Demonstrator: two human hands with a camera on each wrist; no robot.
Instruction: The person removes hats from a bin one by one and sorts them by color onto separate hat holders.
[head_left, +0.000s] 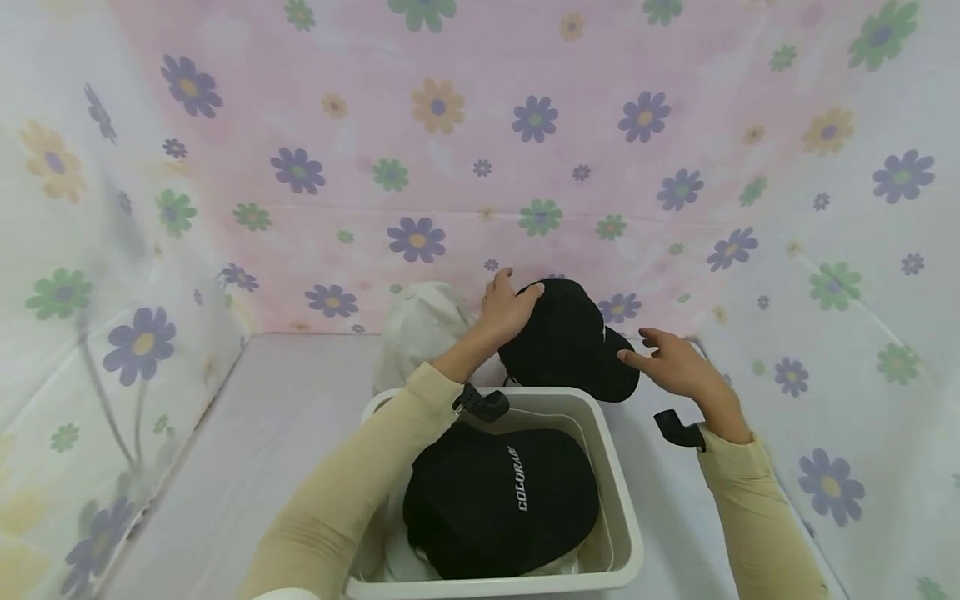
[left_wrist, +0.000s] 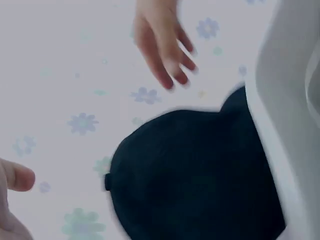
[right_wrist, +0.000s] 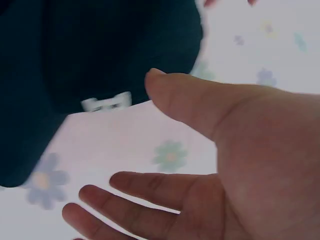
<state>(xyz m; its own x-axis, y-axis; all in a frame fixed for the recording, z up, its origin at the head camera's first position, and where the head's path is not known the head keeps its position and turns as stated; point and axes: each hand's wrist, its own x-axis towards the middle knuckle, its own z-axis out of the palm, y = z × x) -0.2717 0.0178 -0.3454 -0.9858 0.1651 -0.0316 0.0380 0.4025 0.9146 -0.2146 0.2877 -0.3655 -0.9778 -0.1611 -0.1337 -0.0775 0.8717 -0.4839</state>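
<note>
Matt cloth caps (head_left: 555,337), smooth plastic bin (head_left: 624,508) with faint sheen, cloth backdrop (head_left: 457,192), creased cloth sleeves (head_left: 348,479)

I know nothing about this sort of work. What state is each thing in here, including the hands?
White tub: open-topped, in use as a container.
Far black cap: ungripped, beyond the tub, brim on the right.
Left hand: open, beside that cap.
Right hand: open, thumb near the brim; contact unclear.
Near black cap: inside the tub, lettering visible.
Pale item: beyond the tub, partly hidden.
</note>
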